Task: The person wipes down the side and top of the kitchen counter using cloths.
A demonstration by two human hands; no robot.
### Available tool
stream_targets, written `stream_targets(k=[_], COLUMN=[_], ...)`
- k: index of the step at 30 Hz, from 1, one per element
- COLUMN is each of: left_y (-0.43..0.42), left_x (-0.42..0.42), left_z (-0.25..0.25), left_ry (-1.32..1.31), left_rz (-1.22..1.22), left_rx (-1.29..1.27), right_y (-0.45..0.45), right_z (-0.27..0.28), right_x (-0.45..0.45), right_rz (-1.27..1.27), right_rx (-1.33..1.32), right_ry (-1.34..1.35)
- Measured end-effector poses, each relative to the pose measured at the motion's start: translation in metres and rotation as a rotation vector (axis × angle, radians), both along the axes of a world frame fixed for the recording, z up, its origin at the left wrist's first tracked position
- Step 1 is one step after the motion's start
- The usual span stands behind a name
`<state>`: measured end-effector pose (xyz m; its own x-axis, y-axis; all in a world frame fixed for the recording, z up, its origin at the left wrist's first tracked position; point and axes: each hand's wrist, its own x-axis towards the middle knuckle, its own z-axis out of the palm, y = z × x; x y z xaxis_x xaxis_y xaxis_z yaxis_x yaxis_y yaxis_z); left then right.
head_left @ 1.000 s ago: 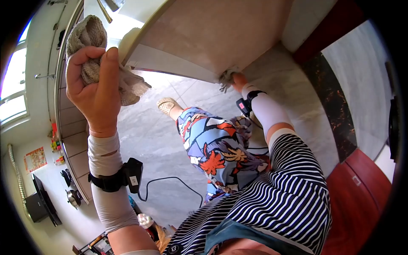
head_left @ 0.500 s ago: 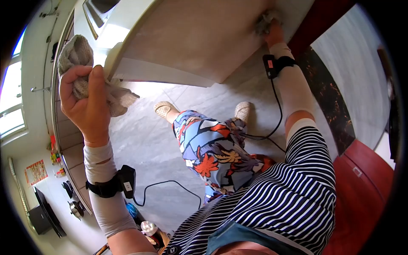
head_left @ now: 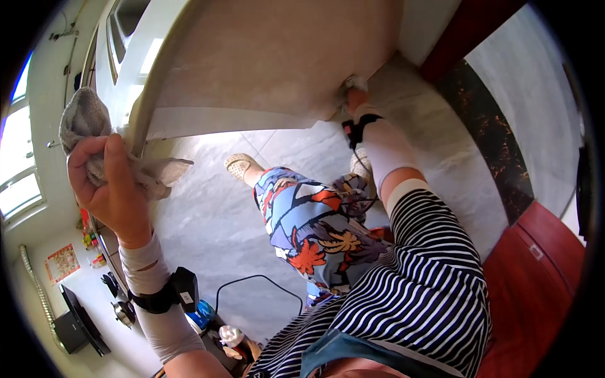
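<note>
**Two cloths in play, one high, one low at the panel**

Fingers (head_left: 118, 164) of the left hand (head_left: 123, 205) are closed on a bunched grey cloth (head_left: 85, 116), one loose end trailing sideways, and it's up beside the edge of the white bench (head_left: 142, 60). Down at the far end, the right hand (head_left: 358, 99) has a pale cloth (head_left: 357, 82) up against the broad panel (head_left: 271, 57), close to its bottom edge; its fingers are too small and blurred to tell whether they grip or lie flat.

So how far along? Cloth is at the panel's low end, and both cloths are at the hands, neither laid aside. Judging by that, the work is under way, not finished. The panel looks much alike all over, so how much is done and how much is left, I cannot tell.

Further out, a sink (head_left: 129, 16) sits in the bench, and a dark cable (head_left: 265, 277) curls over the grey floor (head_left: 214, 201).
</note>
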<state>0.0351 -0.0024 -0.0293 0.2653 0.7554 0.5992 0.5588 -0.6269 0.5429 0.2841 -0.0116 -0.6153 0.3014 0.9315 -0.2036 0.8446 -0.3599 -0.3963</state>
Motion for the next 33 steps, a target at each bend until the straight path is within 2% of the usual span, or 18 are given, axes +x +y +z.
stream_targets(k=[1,3,6,10,12,13,15,17,18,23,28,33], left_y=[0.0,-0.002,-0.004,-0.005,-0.002,0.0,0.005,0.001,-0.001,-0.009,0.0,0.007], left_x=[-0.002,-0.005,-0.005,-0.012,-0.015,-0.02,-0.034,-0.028,-0.027,-0.018,-0.035,-0.045], left_z=[0.0,0.001,0.002,0.003,0.002,0.003,0.004,0.004,0.002,0.003,0.009,0.004], left_ry=[0.001,-0.003,0.012,0.002,-0.045,-0.042,0.043,-0.02,-0.089,-0.043,0.033,-0.077], left_rz=[-0.001,-0.02,0.011,0.013,0.07,0.073,0.033,0.029,0.022,0.037,0.025,-0.027], left_rx=[-0.003,-0.015,0.001,-0.023,-0.011,-0.011,-0.01,-0.057,-0.099,-0.079,-0.058,-0.104], right_y=[-0.005,-0.014,-0.023,-0.028,-0.018,-0.009,0.004,0.005,0.003,-0.004,-0.011,-0.033], right_z=[-0.009,0.011,-0.009,-0.02,-0.034,-0.059,-0.086,-0.081,-0.075,-0.039,-0.027,-0.03], right_x=[-0.015,-0.036,-0.064,-0.076,-0.063,-0.057,-0.021,0.017,0.043,0.113,0.049,-0.068], right_rz=[0.026,0.121,0.257,0.209,0.167,0.172,0.076,-0.019,-0.084,-0.243,-0.044,0.27], right_rx=[0.056,-0.067,-0.015,0.071,-0.086,-0.127,-0.305,-0.365,-0.328,-0.105,-0.104,-0.189], right_ry=[0.048,0.189,0.317,0.392,0.311,0.208,0.2,0.13,0.062,-0.158,-0.177,0.14])
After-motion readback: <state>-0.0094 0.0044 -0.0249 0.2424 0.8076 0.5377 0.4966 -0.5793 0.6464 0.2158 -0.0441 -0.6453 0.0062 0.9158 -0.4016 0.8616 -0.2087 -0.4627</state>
